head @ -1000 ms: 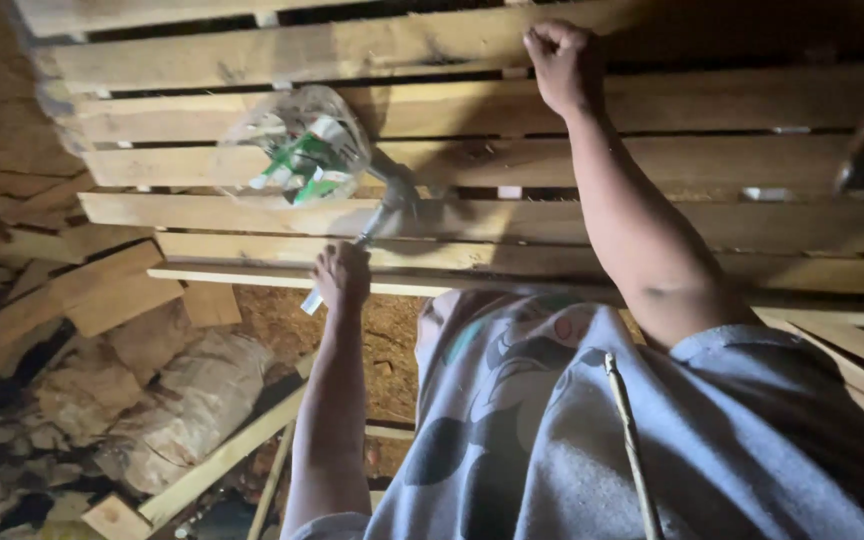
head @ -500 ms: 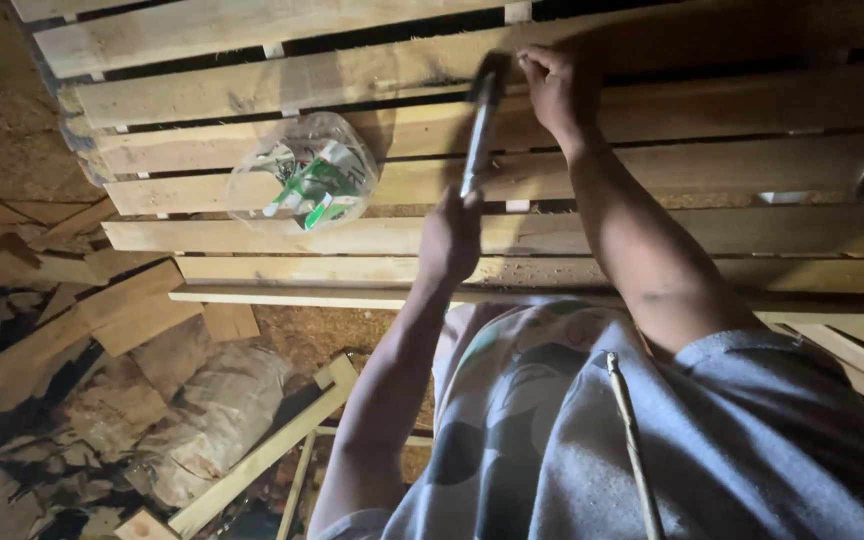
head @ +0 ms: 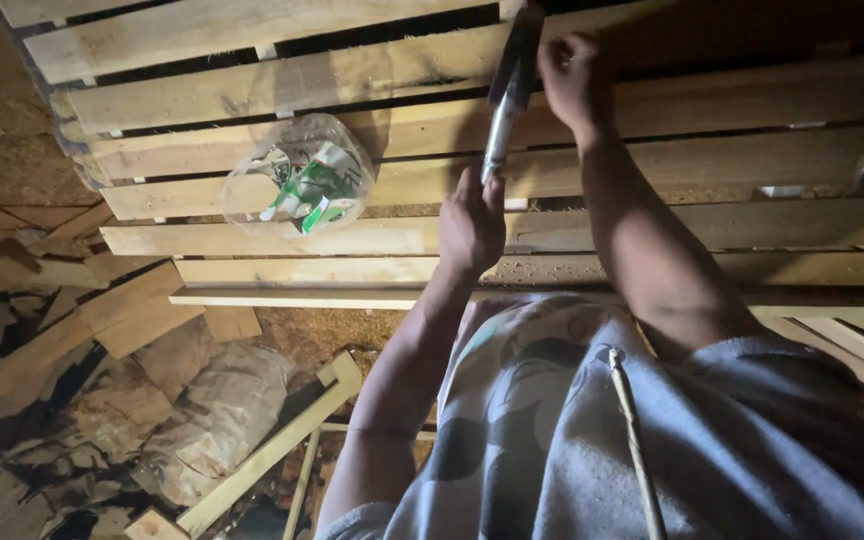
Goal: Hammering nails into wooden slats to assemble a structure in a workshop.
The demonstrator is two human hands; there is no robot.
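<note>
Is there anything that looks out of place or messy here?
Yes. A clear plastic bag of small green and white items lies on the wooden pallet being worked on, and offcut boards lie scattered on the ground.

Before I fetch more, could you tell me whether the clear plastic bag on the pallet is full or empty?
Partly full: the clear plastic bag bulges with green-and-white packets, resting on the pallet.

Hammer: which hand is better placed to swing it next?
Left. The left hand grips the hammer by its handle, head raised over the pallet; the right hand is pinching at a slat.
</note>
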